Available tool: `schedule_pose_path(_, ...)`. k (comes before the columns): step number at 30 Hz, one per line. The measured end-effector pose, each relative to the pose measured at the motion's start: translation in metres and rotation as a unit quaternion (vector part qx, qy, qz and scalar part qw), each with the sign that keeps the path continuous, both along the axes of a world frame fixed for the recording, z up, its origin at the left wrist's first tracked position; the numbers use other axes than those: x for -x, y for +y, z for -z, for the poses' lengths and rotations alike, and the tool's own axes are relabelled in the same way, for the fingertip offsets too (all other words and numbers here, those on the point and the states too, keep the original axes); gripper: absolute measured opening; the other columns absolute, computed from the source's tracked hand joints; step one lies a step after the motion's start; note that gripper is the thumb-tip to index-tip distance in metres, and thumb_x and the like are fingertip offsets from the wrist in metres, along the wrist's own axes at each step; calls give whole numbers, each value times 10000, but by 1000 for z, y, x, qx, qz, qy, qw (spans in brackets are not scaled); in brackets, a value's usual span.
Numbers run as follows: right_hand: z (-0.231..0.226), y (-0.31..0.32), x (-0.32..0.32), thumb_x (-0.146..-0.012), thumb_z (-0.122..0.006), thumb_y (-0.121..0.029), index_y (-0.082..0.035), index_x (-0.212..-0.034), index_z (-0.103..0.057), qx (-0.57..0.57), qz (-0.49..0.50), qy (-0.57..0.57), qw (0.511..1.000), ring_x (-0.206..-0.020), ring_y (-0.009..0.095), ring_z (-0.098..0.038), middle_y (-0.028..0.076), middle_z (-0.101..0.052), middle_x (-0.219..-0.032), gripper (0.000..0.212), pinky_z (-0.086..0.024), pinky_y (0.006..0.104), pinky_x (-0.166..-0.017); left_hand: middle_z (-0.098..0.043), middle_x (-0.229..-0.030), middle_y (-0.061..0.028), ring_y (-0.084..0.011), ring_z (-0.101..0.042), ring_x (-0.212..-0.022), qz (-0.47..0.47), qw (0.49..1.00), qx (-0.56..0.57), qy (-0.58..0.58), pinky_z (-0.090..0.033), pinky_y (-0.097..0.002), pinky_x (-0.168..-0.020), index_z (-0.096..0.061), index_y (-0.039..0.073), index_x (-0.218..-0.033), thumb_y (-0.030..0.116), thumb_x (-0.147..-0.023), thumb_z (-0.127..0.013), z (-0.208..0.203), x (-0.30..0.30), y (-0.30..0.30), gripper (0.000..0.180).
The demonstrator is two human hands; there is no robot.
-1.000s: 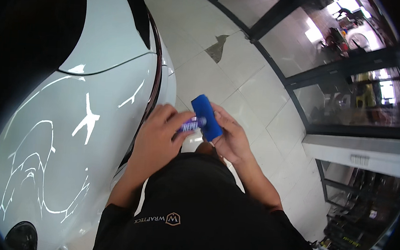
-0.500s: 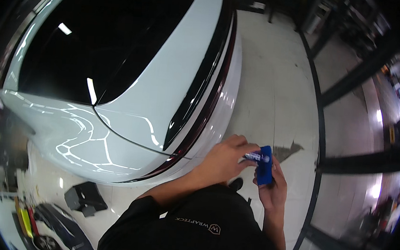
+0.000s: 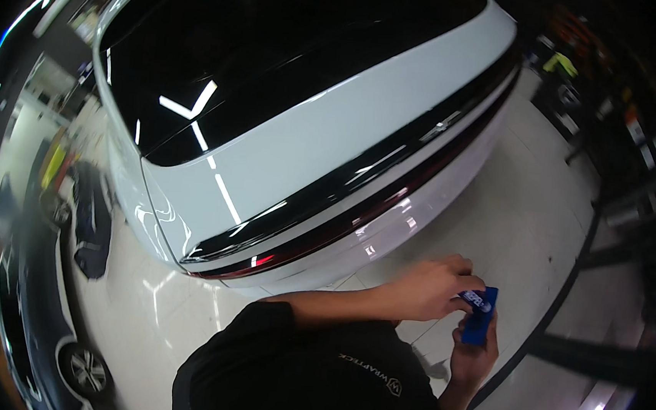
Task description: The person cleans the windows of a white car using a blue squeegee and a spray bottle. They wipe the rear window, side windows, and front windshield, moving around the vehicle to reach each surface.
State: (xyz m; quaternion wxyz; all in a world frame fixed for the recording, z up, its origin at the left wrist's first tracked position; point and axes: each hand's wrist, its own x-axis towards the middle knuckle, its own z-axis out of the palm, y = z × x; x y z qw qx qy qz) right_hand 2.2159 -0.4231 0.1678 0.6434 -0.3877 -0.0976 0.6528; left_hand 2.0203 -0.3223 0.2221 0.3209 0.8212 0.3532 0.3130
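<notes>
My right hand (image 3: 474,360) grips a flat, rectangular blue pad (image 3: 478,330) from below, with fingers and thumb around its sides. Reaching across from the left, my left hand (image 3: 435,287) has its fingers closed on a small dark-blue bottle (image 3: 475,299) with pale print, held against the pad's upper part. The fingers hide part of the bottle, and I cannot tell whether anything flows from it. Beyond my left forearm stands the rear of a white car (image 3: 285,163), with a dark rear window (image 3: 279,39) and a long red light strip (image 3: 365,223); neither hand touches it.
A dark car (image 3: 36,290) stands at the lower left, near a loose black panel (image 3: 92,221) on the pale tiled floor (image 3: 549,184). A dark metal frame (image 3: 594,354) runs along the right side. Dark equipment and a yellow-green item (image 3: 561,64) are at the far right.
The view has turned, so the white car's rear now stretches across the middle and the dark car shows at left. Both hands, still holding bottle and pad together, appear lower and farther right.
</notes>
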Motion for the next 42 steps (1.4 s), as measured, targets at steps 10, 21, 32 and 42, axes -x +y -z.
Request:
schedule_pose_path(10, -31, 243, -189, -1082, -459, -268, -24, -1372, -504, -30, -101, 52, 993, -900, 220, -582, 165, -627, -1103, 382, -461, 324, -706, -600, -952, -110, -322, -621, -970, -51, 998, -38, -23, -525, -438, -763, -691, 101, -1136, 234, -806, -804, -28, -165, 212, 374)
schedule_pose_path(21, -14, 525, -366, -1065, -478, -280, -49, -1412, -479, -33, -232, 46, 971, -897, 235, -593, 167, -628, -1119, 417, -469, 322, -714, -598, -978, -113, -326, -621, -995, -168, 984, -8, -56, -526, -442, -792, -695, 119, -1145, 205, -788, -819, -10, -325, 436, 388)
schedule_pose_path(32, -30, 798, -398, -1036, -520, -279, -68, -1503, -407, -27, -353, 28, 935, -882, 175, -616, 115, -630, -1149, 525, -462, 289, -676, -599, -984, -107, -338, -616, -983, -293, 955, -27, -47, -520, -441, -807, -681, 146, -1201, 210, -829, -794, -12, -369, 650, 394)
schedule_pose_path(42, -47, 1054, -355, -1057, -522, -228, -13, -1477, -430, -44, -392, 103, 913, -1048, 219, -643, 121, -621, -1249, 481, -543, 374, -808, -631, -897, -100, -285, -616, -806, -336, 940, -39, -44, -506, -383, -705, -736, 96, -1100, 111, -731, -862, -38, -335, 909, 390)
